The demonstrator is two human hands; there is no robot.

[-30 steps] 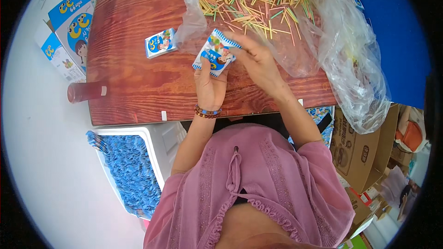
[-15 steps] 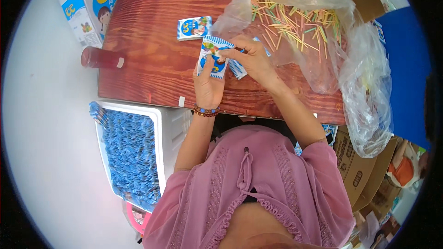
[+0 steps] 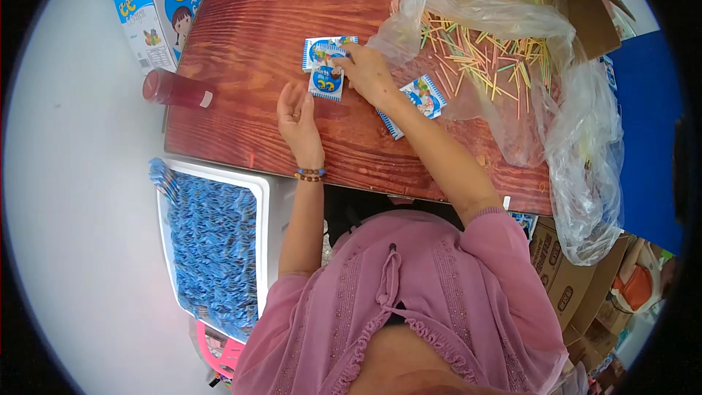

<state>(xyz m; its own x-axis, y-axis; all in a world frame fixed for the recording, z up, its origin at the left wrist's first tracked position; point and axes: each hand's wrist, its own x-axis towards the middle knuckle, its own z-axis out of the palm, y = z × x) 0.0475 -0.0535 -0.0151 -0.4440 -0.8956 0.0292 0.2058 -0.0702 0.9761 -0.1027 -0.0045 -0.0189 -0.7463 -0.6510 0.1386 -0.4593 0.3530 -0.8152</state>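
Observation:
With its fingers closed on the upper edge, my right hand [image 3: 368, 72] holds a small blue and white snack packet [image 3: 327, 82]. This packet partly covers another packet [image 3: 313, 51] of the same kind on the table. Just left of it, my left hand [image 3: 298, 121] is empty, its fingers loosely apart and its thumb close to the held packet. More packets [image 3: 428, 96] lie overlapping beside my right forearm, which hides part of them.
Thin pastel sticks [image 3: 493, 58] lie in a clear plastic bag [image 3: 585, 146] at the right of the wooden table [image 3: 248, 51]. A reddish bottle [image 3: 175, 89] lies at the left edge. Below stands a white bin [image 3: 265, 249] of blue packets. Printed boxes [image 3: 142, 25] stand far left.
My right hand has carried the packet up and left, onto the other packet. My left hand has let go of it and moved left. The whole view has shifted slightly.

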